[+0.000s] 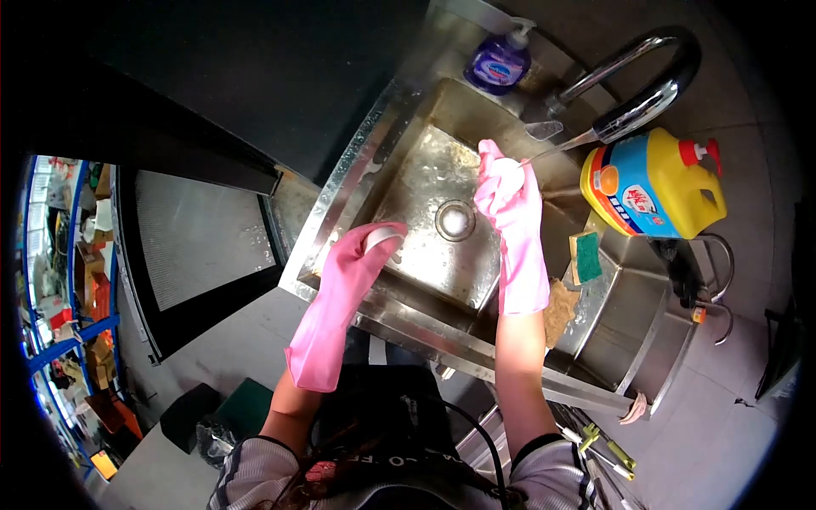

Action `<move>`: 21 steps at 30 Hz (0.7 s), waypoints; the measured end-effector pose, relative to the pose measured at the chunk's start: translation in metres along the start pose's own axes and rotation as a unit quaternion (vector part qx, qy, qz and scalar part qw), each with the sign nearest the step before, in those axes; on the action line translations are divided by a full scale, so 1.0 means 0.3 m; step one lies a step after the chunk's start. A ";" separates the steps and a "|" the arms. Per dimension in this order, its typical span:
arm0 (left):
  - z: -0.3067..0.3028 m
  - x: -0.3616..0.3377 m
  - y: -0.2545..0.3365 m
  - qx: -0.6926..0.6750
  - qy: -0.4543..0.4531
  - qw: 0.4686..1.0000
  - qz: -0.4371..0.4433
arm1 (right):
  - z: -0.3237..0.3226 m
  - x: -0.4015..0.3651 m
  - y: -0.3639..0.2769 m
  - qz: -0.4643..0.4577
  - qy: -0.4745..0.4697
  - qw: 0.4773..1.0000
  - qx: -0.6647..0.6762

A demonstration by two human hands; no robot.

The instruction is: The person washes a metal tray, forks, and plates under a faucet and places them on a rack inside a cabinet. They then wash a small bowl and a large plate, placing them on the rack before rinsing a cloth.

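Note:
Both of my hands wear long pink rubber gloves. My left hand [363,248] is closed on a small white, curved object [386,237], perhaps a cup or bowl, over the sink's near left rim. My right hand [512,200] grips a small white round dish [507,177] above the sink basin [422,161]. A thin stream from the chrome faucet [633,119] runs toward that dish. Below and between my hands lies the round drain [456,221], with a bright white spot at its middle. The exact kind of both white pieces is hard to make out.
A purple soap bottle [499,64] stands at the sink's back corner. To the right are a big yellow detergent jug [659,191], a green-and-yellow sponge [585,257], a brown cloth [558,313] and a second basin [627,319]. Stocked shelves [93,280] stand far left.

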State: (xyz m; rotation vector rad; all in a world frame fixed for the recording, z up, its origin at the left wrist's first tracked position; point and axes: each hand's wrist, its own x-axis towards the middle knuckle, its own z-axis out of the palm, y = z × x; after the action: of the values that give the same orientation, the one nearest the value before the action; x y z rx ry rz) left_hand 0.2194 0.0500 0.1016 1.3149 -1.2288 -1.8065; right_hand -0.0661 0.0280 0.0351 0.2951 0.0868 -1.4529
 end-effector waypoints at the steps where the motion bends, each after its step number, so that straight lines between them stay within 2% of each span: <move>1: -0.001 0.002 -0.002 0.002 0.000 1.000 -0.001 | -0.008 0.011 -0.012 0.023 -0.028 0.998 0.051; 2: -0.001 0.002 -0.005 0.005 -0.001 1.000 -0.003 | -0.007 0.022 -0.017 0.049 -0.053 0.992 0.100; 4: 0.005 0.002 -0.005 0.012 -0.003 1.000 -0.015 | -0.006 0.067 -0.023 0.077 -0.047 0.979 0.180; 6: 0.012 0.004 0.001 0.022 0.000 0.999 -0.035 | -0.007 0.094 -0.014 0.085 -0.056 0.974 0.201; 8: 0.011 0.006 -0.009 0.014 -0.007 1.000 -0.020 | -0.012 0.106 0.002 0.069 -0.077 0.981 0.163; 10: 0.012 0.003 -0.011 0.010 -0.015 1.000 -0.021 | -0.016 0.101 0.012 0.012 0.009 0.999 -0.047; 11: 0.015 0.001 -0.003 0.008 -0.015 0.999 -0.028 | -0.015 0.099 0.012 -0.001 0.055 0.986 -0.159; 14: 0.008 -0.002 0.006 0.014 -0.013 0.999 -0.035 | -0.012 0.085 0.032 -0.076 0.176 0.880 -0.434; 16: 0.005 -0.006 0.004 0.016 -0.008 0.999 -0.034 | -0.003 0.066 0.052 -0.136 0.245 0.764 -0.582; 17: 0.004 -0.007 0.003 0.014 -0.003 0.999 -0.032 | -0.039 0.066 0.031 -0.155 0.233 0.741 -0.610; 20: 0.003 -0.005 0.001 0.013 0.001 0.999 -0.037 | -0.158 0.099 0.025 -0.327 0.199 0.549 -0.743; 21: 0.003 -0.005 0.000 0.014 0.000 0.999 -0.040 | -0.152 0.096 0.015 -0.317 0.258 0.455 -0.791</move>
State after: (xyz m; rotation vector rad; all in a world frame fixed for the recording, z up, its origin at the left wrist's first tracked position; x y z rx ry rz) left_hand 0.2191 0.0514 0.1023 1.3979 -1.2216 -1.8509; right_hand -0.0529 0.0121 -0.0148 -1.0035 2.1384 -1.2954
